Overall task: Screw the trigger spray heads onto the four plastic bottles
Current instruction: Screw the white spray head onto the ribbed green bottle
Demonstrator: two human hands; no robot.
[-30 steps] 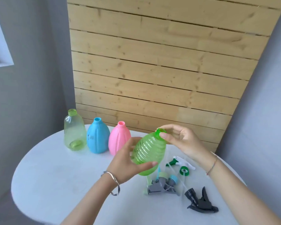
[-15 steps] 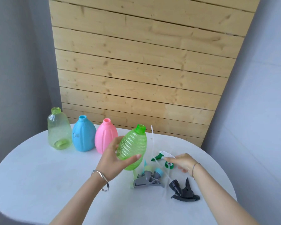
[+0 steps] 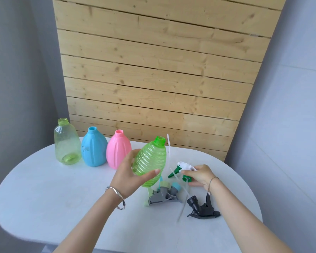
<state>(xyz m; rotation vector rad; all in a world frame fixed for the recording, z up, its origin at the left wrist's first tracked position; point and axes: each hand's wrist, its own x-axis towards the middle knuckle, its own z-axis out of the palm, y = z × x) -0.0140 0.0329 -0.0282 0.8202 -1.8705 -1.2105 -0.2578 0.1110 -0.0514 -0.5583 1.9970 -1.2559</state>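
At the far left of the white desk (image 3: pixel 44 189) three uncapped bottles stand upright in a row: a pale clear-green bottle (image 3: pixel 67 143), a blue bottle (image 3: pixel 93 147) just beside it, and a pink bottle (image 3: pixel 118 150) next along. To their right the left hand (image 3: pixel 130 172) holds a ribbed green bottle (image 3: pixel 150 161) above the desk, tilted with its open neck pointing up and to the right; the grip is wrapped around the lower half of the body, thumb across the near side, fingers behind. Below it on the desk lie two grey spray heads (image 3: pixel 162 196) (one with a blue collar, one pale green), touching each other. Further right, the right hand (image 3: pixel 199 175) rests low at the desk, its grip closed on a white-and-green spray head (image 3: pixel 182 168), whose thin tube points up past the bottle's neck. Nearest and rightmost lies a black spray head (image 3: pixel 202 207), untouched.
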